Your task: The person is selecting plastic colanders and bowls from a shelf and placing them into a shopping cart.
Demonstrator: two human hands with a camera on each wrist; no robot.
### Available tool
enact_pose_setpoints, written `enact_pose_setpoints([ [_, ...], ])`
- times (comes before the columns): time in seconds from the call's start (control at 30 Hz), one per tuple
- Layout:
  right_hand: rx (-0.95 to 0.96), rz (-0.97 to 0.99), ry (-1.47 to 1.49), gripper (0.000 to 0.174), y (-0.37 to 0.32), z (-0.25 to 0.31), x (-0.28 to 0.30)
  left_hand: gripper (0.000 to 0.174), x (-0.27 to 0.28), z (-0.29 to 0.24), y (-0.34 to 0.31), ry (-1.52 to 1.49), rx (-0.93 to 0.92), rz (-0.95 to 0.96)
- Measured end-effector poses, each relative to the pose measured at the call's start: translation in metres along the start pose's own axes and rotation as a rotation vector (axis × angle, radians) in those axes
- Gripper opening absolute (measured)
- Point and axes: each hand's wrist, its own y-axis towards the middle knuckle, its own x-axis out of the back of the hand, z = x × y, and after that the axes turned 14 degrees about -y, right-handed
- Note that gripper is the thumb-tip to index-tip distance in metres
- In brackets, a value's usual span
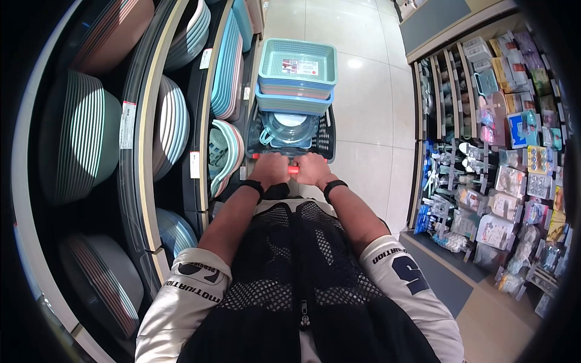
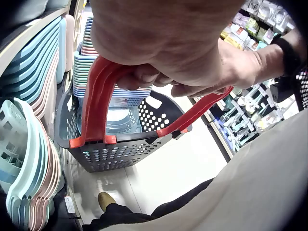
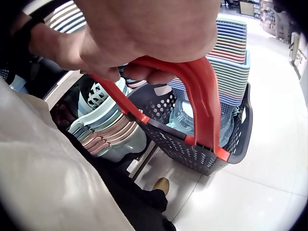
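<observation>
Both hands grip the red handle [image 2: 97, 103] of a dark perforated shopping basket [image 3: 180, 151]. My left hand [image 1: 270, 168] curls its fingers round the handle's left part, and my right hand [image 1: 311, 169] holds it just to the right, close beside the left. In the basket, a tall stack of plastic baskets [image 1: 297, 63] in green, blue and pink rises above the rim, with a label inside the top one. Nearer the handle lies a clear bluish plastic container [image 1: 290, 128], partly covered by the stack in the wrist views.
Shelves on the left hold nested basins [image 1: 91, 136] and handled pastel dippers [image 2: 36, 163], close beside the basket. Along the right, a rack carries packaged small goods [image 1: 505, 196]. Pale tiled floor [image 1: 363, 109] runs between them. A brown shoe [image 3: 162, 185] shows behind the basket.
</observation>
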Motion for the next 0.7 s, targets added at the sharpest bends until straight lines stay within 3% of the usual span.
enact_pose_setpoints([
  [0.47, -0.02, -0.01, -0.058, 0.023, 0.025, -0.014, 0.011, 0.021, 0.025, -0.004, 0.028, 0.013, 0.025, 0.031],
  [0.53, 0.004, -0.058, -0.042, 0.036, 0.028, -0.019, 0.009, 0.024, 0.034, -0.008, 0.032, 0.018, 0.066, 0.133],
  [0.63, -0.031, -0.027, -0.079, 0.023, 0.033, -0.017, 0.016, 0.025, 0.038, -0.008, 0.036, 0.023, 0.067, 0.109],
  [0.7, -0.039, -0.027, -0.079, 0.025, 0.035, -0.018, 0.019, 0.025, 0.038, -0.008, 0.038, 0.022, 0.06, 0.096],
])
